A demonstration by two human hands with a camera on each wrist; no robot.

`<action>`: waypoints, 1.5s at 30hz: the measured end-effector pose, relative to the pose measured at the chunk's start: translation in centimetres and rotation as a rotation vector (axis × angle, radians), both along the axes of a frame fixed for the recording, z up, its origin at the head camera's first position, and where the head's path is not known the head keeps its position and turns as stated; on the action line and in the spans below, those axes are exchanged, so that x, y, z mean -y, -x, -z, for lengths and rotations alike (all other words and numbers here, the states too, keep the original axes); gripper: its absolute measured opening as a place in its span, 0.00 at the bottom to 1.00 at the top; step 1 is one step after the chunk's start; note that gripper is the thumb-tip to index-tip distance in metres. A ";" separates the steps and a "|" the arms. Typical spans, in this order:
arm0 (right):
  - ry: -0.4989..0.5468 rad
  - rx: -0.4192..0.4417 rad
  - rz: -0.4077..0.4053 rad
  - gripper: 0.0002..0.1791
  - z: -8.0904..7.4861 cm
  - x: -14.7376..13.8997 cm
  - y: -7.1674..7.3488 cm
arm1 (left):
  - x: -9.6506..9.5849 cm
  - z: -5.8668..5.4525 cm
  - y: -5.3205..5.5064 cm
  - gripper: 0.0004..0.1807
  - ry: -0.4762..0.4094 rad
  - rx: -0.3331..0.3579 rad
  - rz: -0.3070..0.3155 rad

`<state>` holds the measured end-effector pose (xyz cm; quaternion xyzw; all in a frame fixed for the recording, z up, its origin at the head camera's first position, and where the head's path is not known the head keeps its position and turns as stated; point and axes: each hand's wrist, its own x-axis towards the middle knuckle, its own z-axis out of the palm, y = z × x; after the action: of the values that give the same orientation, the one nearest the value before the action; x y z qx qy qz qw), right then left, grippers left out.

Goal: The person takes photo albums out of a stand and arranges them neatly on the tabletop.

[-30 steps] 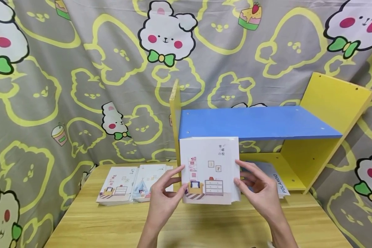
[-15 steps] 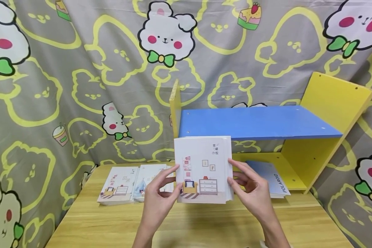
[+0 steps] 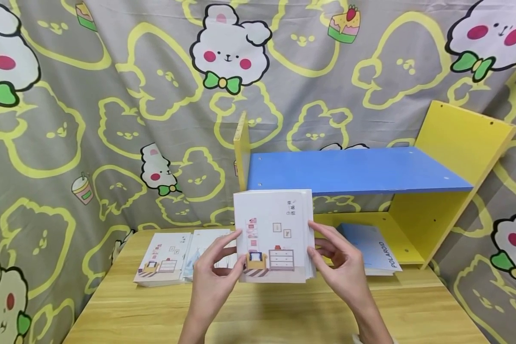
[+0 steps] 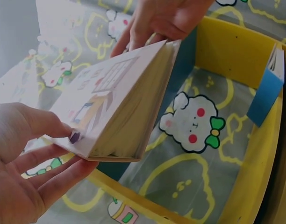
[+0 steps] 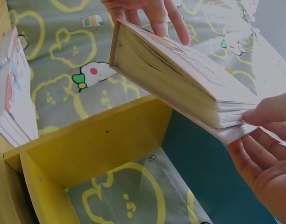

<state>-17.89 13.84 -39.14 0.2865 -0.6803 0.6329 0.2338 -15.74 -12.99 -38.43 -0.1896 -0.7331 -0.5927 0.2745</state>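
Observation:
A white square photo album [image 3: 271,239], with an armchair and dresser drawn on its cover, is held upright above the table in front of the shelf. My left hand [image 3: 215,270] pinches its left edge, thumb on the front cover and fingers behind, as the left wrist view shows. At the opposite edge, my right hand [image 3: 339,267] grips the album between thumb and fingers. Its thick block of pages [image 5: 171,79] shows from the side in the right wrist view, slightly fanned apart near the right thumb. The album's back cover is hidden in the head view.
Behind stands a shelf with a blue board [image 3: 357,169] and yellow sides [image 3: 464,143]. A blue album marked POLAROID [image 3: 371,248] lies in its lower compartment, jutting forward. On the table [image 3: 124,310], two white albums sit at the left, one with a matching cover [image 3: 163,253]. A patterned curtain hangs behind.
Both hands and the album have shifted left together, uncovering more of the blue album and covering more of the second white one. The grip stays the same.

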 end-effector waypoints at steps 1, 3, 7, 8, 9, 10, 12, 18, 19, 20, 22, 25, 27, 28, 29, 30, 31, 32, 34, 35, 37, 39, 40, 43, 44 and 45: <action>-0.002 -0.002 0.000 0.34 0.0 0.1 0.0 | 0.0 0.0 0.0 0.31 0.003 -0.006 -0.008; -0.002 -0.004 -0.001 0.34 0.0 0.4 0.1 | 0.1 0.0 -0.1 0.32 0.007 -0.018 -0.021; -0.005 -0.009 -0.001 0.34 -0.1 0.8 0.1 | 0.3 0.0 -0.3 0.33 0.018 -0.036 -0.050; -0.005 -0.012 -0.001 0.34 -0.2 0.9 0.1 | 0.4 -0.1 -0.3 0.33 0.022 -0.039 -0.056; -0.007 -0.015 -0.001 0.34 -0.2 1.0 0.1 | 0.5 -0.1 -0.3 0.33 0.029 -0.041 -0.062; -0.010 -0.018 0.000 0.34 -0.2 1.1 0.1 | 0.6 -0.1 -0.4 0.34 0.036 -0.042 -0.068; -0.014 -0.024 0.000 0.35 -0.2 1.4 0.1 | 0.7 -0.2 -0.4 0.35 0.052 -0.046 -0.080; -0.017 -0.031 -0.005 0.35 -0.3 2.0 0.1 | 1.0 -0.1 -0.5 0.37 0.097 -0.065 -0.126; -0.016 -0.034 -0.007 0.35 -0.4 2.1 0.1 | 1.1 -0.1 -0.5 0.37 0.105 -0.073 -0.135; -0.016 -0.037 -0.008 0.35 -0.4 2.2 0.1 | 1.1 -0.1 -0.5 0.37 0.113 -0.082 -0.144; -0.015 -0.043 -0.010 0.35 -0.4 2.5 0.2 | 1.2 -0.1 -0.6 0.38 0.129 -0.092 -0.159; -0.016 -0.058 -0.016 0.35 -0.4 2.8 0.3 | 1.3 -0.3 -0.8 0.38 0.157 -0.098 -0.179; -0.015 -0.069 -0.023 0.36 -0.4 3.1 0.3 | 1.4 -0.5 -1.0 0.38 0.175 -0.091 -0.192; -0.013 -0.076 -0.027 0.36 -0.3 3.2 0.4 | 1.5 -0.6 -1.1 0.38 0.183 -0.091 -0.197; -0.009 -0.085 -0.033 0.36 -0.3 3.4 0.4 | 1.5 -0.7 -1.2 0.39 0.190 -0.092 -0.202; -0.005 -0.095 -0.039 0.37 -0.3 3.5 0.5 | 1.6 -0.7 -1.2 0.39 0.197 -0.094 -0.206; 0.000 -0.104 -0.047 0.37 -0.3 3.6 0.5 | 1.6 -0.8 -1.3 0.39 0.203 -0.095 -0.210; 0.005 -0.113 -0.054 0.37 -0.3 3.7 0.6 | 1.6 -0.8 -1.3 0.39 0.209 -0.096 -0.215; 0.010 -0.127 -0.064 0.38 -0.3 3.9 0.7 | 1.6 -0.9 -1.3 0.39 0.219 -0.101 -0.224; 0.012 -0.132 -0.068 0.38 -0.3 4.1 0.7 | 1.6 -0.9 -1.3 0.39 0.224 -0.104 -0.230; 0.012 -0.134 -0.071 0.39 -0.3 4.3 0.7 | 1.7 -0.9 -1.4 0.39 0.230 -0.106 -0.242; 0.008 -0.131 -0.071 0.39 -0.3 4.5 0.7 | 1.7 -0.9 -1.4 0.39 0.233 -0.107 -0.250; 0.008 -0.132 -0.073 0.39 -0.3 4.7 0.7 | 1.7 -0.9 -1.5 0.39 0.235 -0.106 -0.254; 0.007 -0.130 -0.076 0.39 -0.2 5.0 0.7 | 1.8 -0.8 -1.5 0.39 0.245 -0.100 -0.270; 0.006 -0.131 -0.078 0.39 -0.2 5.1 0.7 | 1.9 -0.8 -1.6 0.39 0.250 -0.096 -0.276; 0.005 -0.134 -0.080 0.39 -0.2 5.2 0.7 | 1.9 -0.8 -1.6 0.39 0.257 -0.087 -0.281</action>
<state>-18.64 8.64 -38.95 0.3543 -0.6495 0.6230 0.2540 -14.13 -14.89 -37.58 -0.1443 -0.8093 -0.4414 0.3595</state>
